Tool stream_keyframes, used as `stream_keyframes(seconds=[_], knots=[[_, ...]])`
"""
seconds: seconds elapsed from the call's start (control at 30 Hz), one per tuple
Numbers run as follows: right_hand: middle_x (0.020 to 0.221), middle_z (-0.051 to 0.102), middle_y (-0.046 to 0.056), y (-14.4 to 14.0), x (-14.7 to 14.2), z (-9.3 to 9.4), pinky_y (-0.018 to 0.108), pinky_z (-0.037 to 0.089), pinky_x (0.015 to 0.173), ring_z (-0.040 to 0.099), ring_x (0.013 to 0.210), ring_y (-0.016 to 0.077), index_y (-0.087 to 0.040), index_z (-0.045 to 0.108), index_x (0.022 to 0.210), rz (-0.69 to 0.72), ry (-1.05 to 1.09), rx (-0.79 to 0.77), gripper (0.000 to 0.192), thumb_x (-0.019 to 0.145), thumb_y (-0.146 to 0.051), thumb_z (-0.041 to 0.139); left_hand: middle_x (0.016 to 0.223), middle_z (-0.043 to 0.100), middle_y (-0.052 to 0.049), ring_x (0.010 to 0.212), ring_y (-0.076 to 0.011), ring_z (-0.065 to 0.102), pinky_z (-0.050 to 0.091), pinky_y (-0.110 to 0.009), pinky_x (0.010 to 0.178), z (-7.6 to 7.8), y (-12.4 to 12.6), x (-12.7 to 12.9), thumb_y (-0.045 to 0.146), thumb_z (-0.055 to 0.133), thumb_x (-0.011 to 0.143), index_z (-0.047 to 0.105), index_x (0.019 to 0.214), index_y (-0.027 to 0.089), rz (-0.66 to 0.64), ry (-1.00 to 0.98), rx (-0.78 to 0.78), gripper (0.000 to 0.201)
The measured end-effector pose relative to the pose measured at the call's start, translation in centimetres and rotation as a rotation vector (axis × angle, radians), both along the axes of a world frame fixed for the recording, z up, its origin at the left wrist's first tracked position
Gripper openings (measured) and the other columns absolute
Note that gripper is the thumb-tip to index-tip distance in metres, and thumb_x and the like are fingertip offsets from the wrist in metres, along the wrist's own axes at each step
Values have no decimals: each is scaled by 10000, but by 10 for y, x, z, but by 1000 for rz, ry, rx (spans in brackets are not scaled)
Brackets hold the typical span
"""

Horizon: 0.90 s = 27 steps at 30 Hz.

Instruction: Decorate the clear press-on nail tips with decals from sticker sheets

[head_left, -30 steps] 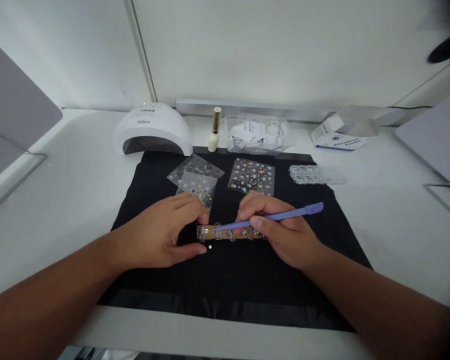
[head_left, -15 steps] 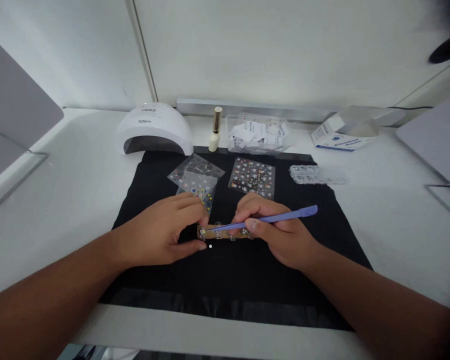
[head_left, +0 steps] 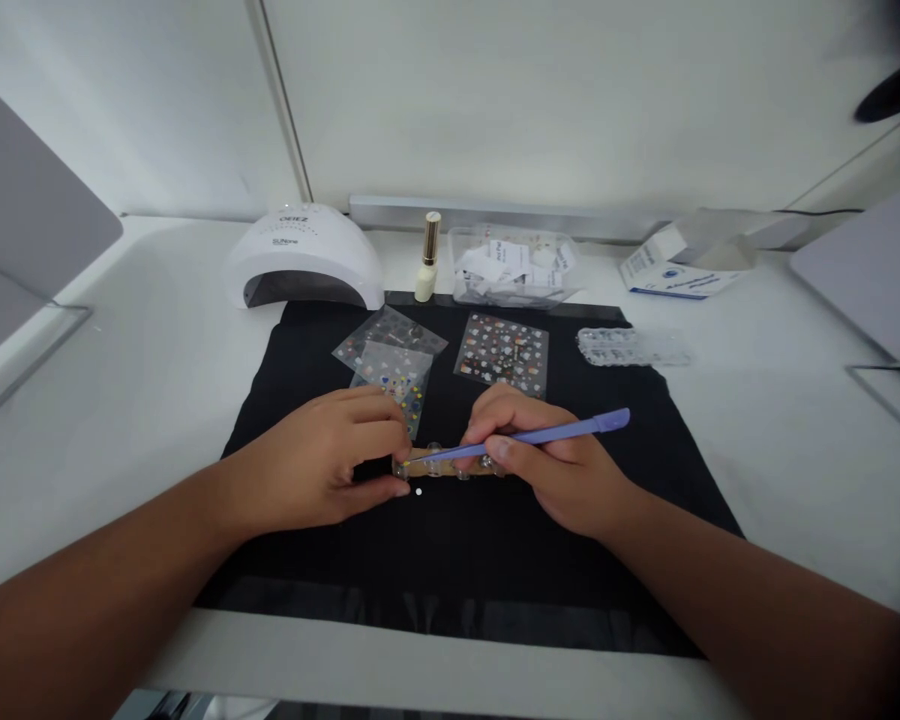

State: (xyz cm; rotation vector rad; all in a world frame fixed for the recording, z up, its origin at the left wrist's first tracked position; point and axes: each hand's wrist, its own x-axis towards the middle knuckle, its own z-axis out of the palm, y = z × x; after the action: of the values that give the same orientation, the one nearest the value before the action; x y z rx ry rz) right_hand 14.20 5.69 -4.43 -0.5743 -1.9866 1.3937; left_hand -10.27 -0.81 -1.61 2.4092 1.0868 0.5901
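A light brown strip (head_left: pixel 444 467) with several clear nail tips (head_left: pixel 433 460) on it lies across the black mat. My left hand (head_left: pixel 334 450) has its thumb and fingertips closed about the strip's left end, partly hiding the nail tip there. In my right hand (head_left: pixel 536 440) is a slim purple tool (head_left: pixel 562 432), gripped like a pen. Its thin point reaches the leftmost nail tip, where a tiny yellow mark (head_left: pixel 406 463) shows. My right fingers also cover part of the strip. A small white dot (head_left: pixel 418 491) sits just below it.
Clear sticker sheets (head_left: pixel 390 335) and a patterned sticker sheet (head_left: pixel 502 352) lie on the black mat (head_left: pixel 450 560). Behind stand a white nail lamp (head_left: pixel 307 250), a polish bottle (head_left: pixel 426 260), a plastic box (head_left: pixel 514 265) of packets and a carton (head_left: pixel 682 270). A clear case (head_left: pixel 630 347) is at right.
My left fingertips have shifted slightly lower over the strip's left end. My right hand and the purple tool stay nearly in place. The whole view has shifted a little.
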Motion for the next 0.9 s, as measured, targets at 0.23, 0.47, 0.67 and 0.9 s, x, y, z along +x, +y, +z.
stream_keyframes(seconds=[0.23, 0.47, 0.67, 0.9], knots=[[791, 676, 38, 0, -2, 1, 314, 515, 709, 619, 798, 171, -205, 683, 841, 2, -2, 2, 138, 900, -253, 568, 931, 615, -22, 854, -156, 561, 434, -301, 792, 1, 1, -1, 237, 602, 916, 640, 878, 209, -32, 46, 16, 61], [724, 676, 9, 8, 4, -7, 301, 504, 613, 627, 644, 155, -235, 687, 838, -87, 203, -265, 108, 857, -330, 640, 954, 603, -29, 856, -155, 551, 430, -311, 808, 1, 1, -2, 227, 578, 934, 646, 951, 218, -38, 54, 3, 71], [706, 672, 3, 15, 7, -6, 306, 497, 641, 628, 634, 151, -231, 708, 812, -145, 341, -284, 74, 830, -262, 644, 987, 594, -26, 890, -150, 564, 434, -292, 804, 0, -1, -1, 210, 598, 920, 641, 972, 217, -25, 46, -37, 68], [701, 671, 4, 17, 7, -6, 308, 497, 653, 629, 645, 149, -217, 694, 795, -185, 343, -251, 69, 824, -243, 636, 936, 614, -25, 849, -140, 584, 445, -284, 795, 1, 0, 0, 200, 608, 911, 568, 785, 176, -21, 4, -20, 135]])
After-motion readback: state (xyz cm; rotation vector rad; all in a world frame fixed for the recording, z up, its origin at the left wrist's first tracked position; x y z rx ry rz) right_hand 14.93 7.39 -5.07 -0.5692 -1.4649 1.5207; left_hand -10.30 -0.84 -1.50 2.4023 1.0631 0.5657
